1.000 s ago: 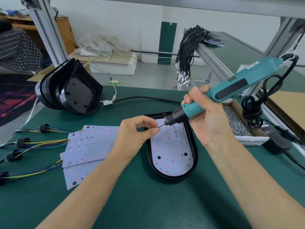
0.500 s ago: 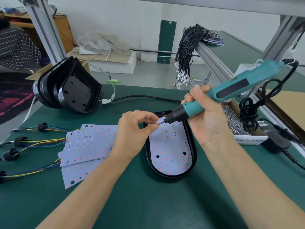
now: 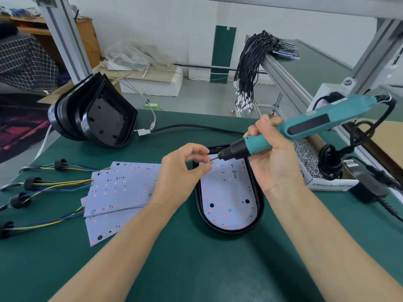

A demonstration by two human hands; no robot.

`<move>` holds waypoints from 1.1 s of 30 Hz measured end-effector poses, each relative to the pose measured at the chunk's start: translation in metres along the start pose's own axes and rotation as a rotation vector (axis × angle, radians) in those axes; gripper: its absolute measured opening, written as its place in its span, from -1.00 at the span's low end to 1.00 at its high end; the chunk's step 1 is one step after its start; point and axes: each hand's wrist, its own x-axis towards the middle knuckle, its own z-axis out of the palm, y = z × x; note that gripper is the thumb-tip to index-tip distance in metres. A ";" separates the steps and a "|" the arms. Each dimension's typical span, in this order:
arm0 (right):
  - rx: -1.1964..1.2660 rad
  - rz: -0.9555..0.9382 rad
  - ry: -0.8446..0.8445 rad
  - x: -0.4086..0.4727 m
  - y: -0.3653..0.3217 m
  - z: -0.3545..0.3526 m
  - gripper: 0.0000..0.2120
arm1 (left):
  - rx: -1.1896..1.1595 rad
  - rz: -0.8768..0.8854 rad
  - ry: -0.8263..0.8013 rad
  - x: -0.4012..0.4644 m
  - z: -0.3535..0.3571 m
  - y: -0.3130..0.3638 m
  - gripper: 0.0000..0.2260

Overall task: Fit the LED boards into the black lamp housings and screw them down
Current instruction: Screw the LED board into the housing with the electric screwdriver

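A black lamp housing (image 3: pixel 259 205) lies flat on the green table with a white LED board (image 3: pixel 226 192) seated inside it. My right hand (image 3: pixel 274 158) grips a teal electric screwdriver (image 3: pixel 305 127), its bit pointing left over the board's top end. My left hand (image 3: pixel 185 171) pinches a small screw (image 3: pixel 210 161) right at the bit's tip. A pile of spare LED boards (image 3: pixel 122 188) with coloured wires lies to the left. A stack of empty black housings (image 3: pixel 98 114) leans at the back left.
A cardboard box of screws (image 3: pixel 307 158) sits right of the housing, with the screwdriver's black cable and power adapter (image 3: pixel 370 188) beside it. Wire leads with black grommets (image 3: pixel 28 184) trail off the left edge. A bundle of black cables (image 3: pixel 250 68) hangs from an aluminium rail behind.
My left hand's fingers have shifted slightly at the bit tip, still pinching the screw. The screwdriver stays over the board's top end.
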 end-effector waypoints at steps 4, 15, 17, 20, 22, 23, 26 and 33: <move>-0.004 0.005 0.005 0.002 0.001 0.000 -0.77 | 0.027 0.013 0.016 0.000 0.002 0.001 -0.55; -0.146 0.029 0.028 0.012 0.006 -0.001 -0.74 | 0.084 -0.568 -0.138 0.003 0.011 0.002 -0.58; -0.178 0.022 0.019 0.013 0.006 -0.003 -0.75 | 0.028 -0.564 -0.112 0.005 0.018 0.003 -0.51; -0.196 0.018 0.020 0.016 0.004 -0.005 -0.74 | 0.005 -0.545 -0.100 0.008 0.024 0.001 -0.52; -0.193 0.021 0.023 0.017 0.003 -0.004 -0.74 | 0.002 -0.546 -0.110 0.011 0.026 -0.001 -0.53; -0.185 0.022 0.025 0.018 0.003 -0.003 -0.74 | 0.000 -0.545 -0.109 0.011 0.027 -0.002 -0.55; -0.184 0.013 0.021 0.020 0.002 0.000 -0.74 | -0.011 -0.544 -0.106 0.011 0.028 -0.003 -0.56; -0.197 0.028 0.015 0.022 0.004 0.002 -0.73 | 0.021 -0.525 -0.089 0.012 0.029 -0.004 -0.58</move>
